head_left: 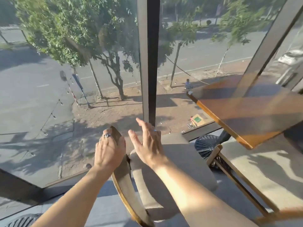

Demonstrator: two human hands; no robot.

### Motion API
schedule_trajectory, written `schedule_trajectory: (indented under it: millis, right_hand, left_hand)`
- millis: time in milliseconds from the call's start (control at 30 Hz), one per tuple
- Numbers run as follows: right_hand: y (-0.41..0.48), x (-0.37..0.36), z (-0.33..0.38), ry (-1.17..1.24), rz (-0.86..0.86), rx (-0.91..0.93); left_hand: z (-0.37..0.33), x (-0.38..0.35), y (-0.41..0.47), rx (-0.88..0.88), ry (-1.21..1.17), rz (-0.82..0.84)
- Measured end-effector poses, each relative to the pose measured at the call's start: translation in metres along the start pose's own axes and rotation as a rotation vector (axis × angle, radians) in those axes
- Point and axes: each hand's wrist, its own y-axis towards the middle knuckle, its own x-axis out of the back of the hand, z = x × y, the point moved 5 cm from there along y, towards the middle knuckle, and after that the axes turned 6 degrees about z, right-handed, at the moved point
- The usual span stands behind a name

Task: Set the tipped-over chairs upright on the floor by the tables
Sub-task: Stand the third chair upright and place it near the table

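A wooden chair with grey cushions [177, 163] lies tilted in front of me, next to the glass wall. My left hand [109, 151] is closed over the top end of its curved wooden armrest [124, 182]. Just above the cushioned back hovers my right hand [147, 141], fingers spread, holding nothing. The chair's other wooden frame rails [237, 177] run down to the right. Its legs are hidden.
A wooden table [252, 108] juts in from the right, its top at chest height, on a dark round base [205, 148]. Floor-to-ceiling glass with a dark mullion [150, 63] stands straight ahead, the street far below. A dark ribbed object [23, 222] sits at bottom left.
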Motion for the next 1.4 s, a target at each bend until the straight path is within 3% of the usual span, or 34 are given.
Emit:
schedule_trajectory:
  millis: [267,333,400,500,733,900,1200,1400]
  right_hand:
    - [-0.059,0.213,0.069,0.054,-0.209,-0.001]
    - [-0.085,0.28,0.068,0.04,-0.171,-0.056]
    - [-0.115,0.366,0.057,-0.009,-0.307,-0.06]
    - [-0.155,0.474,0.037,-0.048,-0.365,-0.112]
    - [-0.284,0.722,-0.072,-0.144,-0.404,-0.172]
    - [-0.341,0.837,-0.15,-0.199,-0.391,-0.236]
    - [-0.321,0.982,-0.305,-0.255,-0.372,-0.261]
    - [-0.271,1.123,-0.402,-0.313,-0.379,-0.277]
  left_hand:
    - [-0.223,0.096,-0.1,-0.431,-0.264,0.0]
    - [-0.295,0.102,-0.136,-0.534,-0.24,0.022]
    - [-0.376,0.098,-0.176,-0.659,-0.213,0.014]
    - [-0.48,0.078,-0.227,-0.834,-0.125,-0.034]
    - [-0.717,-0.029,-0.374,-0.937,-0.23,0.105]
    - [-0.815,-0.085,-0.437,-0.922,-0.36,0.163]
    - [-0.997,-0.204,-0.426,-1.01,-0.32,0.106]
    - [-1.156,-0.267,-0.395,-1.028,-0.362,0.099]
